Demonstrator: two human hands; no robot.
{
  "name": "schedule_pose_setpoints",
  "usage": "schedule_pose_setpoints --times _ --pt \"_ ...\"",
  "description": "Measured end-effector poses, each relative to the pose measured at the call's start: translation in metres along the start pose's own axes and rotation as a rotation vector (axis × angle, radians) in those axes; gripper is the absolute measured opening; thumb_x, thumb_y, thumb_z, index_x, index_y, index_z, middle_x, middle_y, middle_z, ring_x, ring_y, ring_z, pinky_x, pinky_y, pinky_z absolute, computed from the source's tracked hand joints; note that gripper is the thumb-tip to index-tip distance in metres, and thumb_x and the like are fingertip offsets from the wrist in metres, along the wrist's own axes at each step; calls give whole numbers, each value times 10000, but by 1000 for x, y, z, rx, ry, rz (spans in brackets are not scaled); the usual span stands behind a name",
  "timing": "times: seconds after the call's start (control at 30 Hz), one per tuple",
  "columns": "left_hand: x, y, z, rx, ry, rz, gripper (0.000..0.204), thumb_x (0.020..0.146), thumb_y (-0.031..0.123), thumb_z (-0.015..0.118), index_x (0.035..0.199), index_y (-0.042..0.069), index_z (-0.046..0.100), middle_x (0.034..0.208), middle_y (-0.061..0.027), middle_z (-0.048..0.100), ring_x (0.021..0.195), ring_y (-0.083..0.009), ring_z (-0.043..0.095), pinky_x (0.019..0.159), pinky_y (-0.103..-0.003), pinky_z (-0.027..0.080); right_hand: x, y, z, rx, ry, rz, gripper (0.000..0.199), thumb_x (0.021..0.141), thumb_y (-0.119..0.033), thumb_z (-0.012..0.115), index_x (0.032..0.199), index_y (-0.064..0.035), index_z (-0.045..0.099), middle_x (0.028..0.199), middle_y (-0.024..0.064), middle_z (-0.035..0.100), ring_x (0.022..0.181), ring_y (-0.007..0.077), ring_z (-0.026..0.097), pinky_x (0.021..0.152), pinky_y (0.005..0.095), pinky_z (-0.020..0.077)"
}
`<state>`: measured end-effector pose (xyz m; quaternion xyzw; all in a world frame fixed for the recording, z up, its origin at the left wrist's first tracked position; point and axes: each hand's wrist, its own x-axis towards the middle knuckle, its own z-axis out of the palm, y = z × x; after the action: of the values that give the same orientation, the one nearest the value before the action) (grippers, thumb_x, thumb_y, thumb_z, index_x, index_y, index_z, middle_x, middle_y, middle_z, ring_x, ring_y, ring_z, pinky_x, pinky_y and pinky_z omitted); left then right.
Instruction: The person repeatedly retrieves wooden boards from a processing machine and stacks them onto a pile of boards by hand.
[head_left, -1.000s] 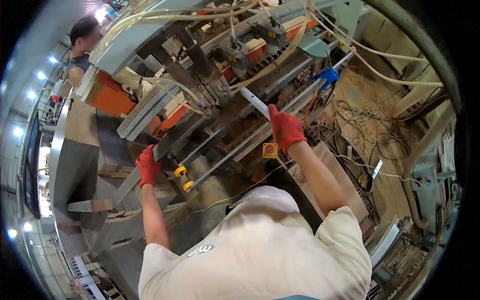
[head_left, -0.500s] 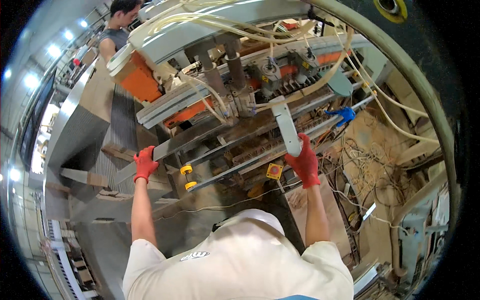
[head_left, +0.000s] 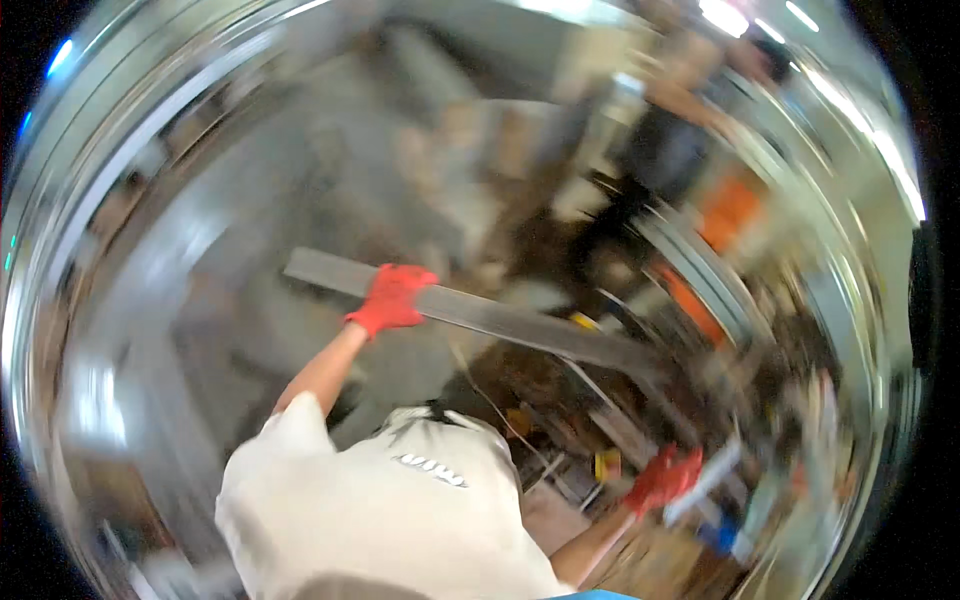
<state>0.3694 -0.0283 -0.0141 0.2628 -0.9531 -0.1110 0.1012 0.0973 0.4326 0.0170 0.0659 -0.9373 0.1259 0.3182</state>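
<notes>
My left hand (head_left: 397,297), in a red glove, is closed around a long, narrow grey board (head_left: 490,316). One end of the board sticks out past the glove on the left; the other runs right toward the machine, where blur hides its tip. Lower right, my right hand (head_left: 660,482), also red-gloved, is beside a light grey flat bar (head_left: 706,482) on the machine. Motion smears its fingers, so I cannot make out whether they grip the bar. A yellow box with a red button (head_left: 606,464) is just left of that glove.
The machine, with an orange panel (head_left: 730,212) and grey rails (head_left: 700,265), fills the right side. Beyond it a person in dark clothing (head_left: 665,150) stands, badly blurred. Something blue (head_left: 718,535) lies below the light bar. Blurred grey surfaces spread across the left.
The view has swung to the left, so the machine now appears farther right. My left hand has carried the grey board leftward from the machine. The right hand has shifted along the light bar.
</notes>
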Motion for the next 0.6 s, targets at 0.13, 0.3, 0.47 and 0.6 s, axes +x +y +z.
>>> schedule_pose_setpoints --times 0.13,0.3,0.47,0.6 --pt "-156 -49 16 16 89 -332 720 637 346 777 1296 176 540 1293 -100 557 1233 -289 491 1043 -498 317 -21 -26 64 -41 -109 -112 434 901 -368 664 1244 -111 593 1196 79 637 1071 288 598 919 428 472" --pt "-331 -23 34 -149 145 -1044 707 649 335 758 1309 242 523 1267 -78 566 1212 -286 504 1035 -499 313 -48 -148 -5 -187 -547 -93 571 980 -544 427 1394 -158 496 1372 43 539 1233 240 521 1081 523 325" --pt "-414 13 63 -224 219 -1723 720 634 353 774 1297 241 520 1243 -88 567 1184 -295 526 993 -518 335 -52 -101 91 -219 -385 -381 574 983 -535 423 1406 -151 476 1390 51 514 1245 239 511 1077 518 330" --pt "-447 -18 83 43 474 -2066 669 635 324 762 1257 224 535 1240 -106 559 1184 -315 530 951 -549 352 -50 -88 120 -250 -340 -490 577 985 -528 420 1415 -145 459 1405 57 494 1254 238 503 1074 514 333"
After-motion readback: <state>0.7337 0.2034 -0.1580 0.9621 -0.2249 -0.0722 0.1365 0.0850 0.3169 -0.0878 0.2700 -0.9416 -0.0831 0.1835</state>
